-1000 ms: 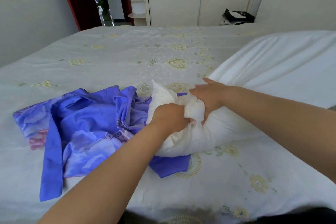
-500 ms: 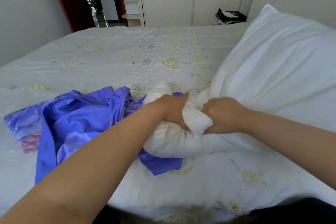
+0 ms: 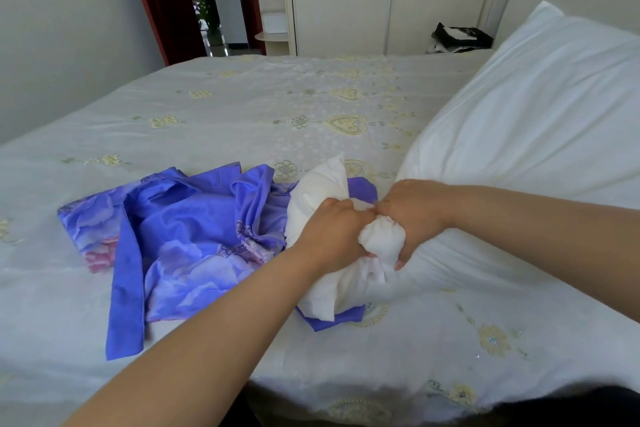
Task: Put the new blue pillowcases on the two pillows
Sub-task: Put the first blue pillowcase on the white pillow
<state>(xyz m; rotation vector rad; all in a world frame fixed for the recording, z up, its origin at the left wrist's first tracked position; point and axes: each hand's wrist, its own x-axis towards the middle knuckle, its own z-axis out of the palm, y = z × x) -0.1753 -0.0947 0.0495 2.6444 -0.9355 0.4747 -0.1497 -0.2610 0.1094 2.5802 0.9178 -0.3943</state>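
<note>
A large white pillow lies across the right side of the bed, its far end raised towards the headboard. Its near end is bunched into a tight wad. My left hand and my right hand both squeeze that wad, side by side and touching. A crumpled blue pillowcase with pale flower print lies on the bed left of my hands. Part of the blue fabric shows under the pillow's bunched end. I see only one pillow.
The bed has a white cover with yellow embroidery and reaches the near edge at the bottom. A black and white bag lies at the far side by the headboard. White cupboards and a dark red door stand beyond.
My right hand closed fully on the pillow's end and both hands gathered it tighter. The pillow's far end rose from flat to tilted up.
</note>
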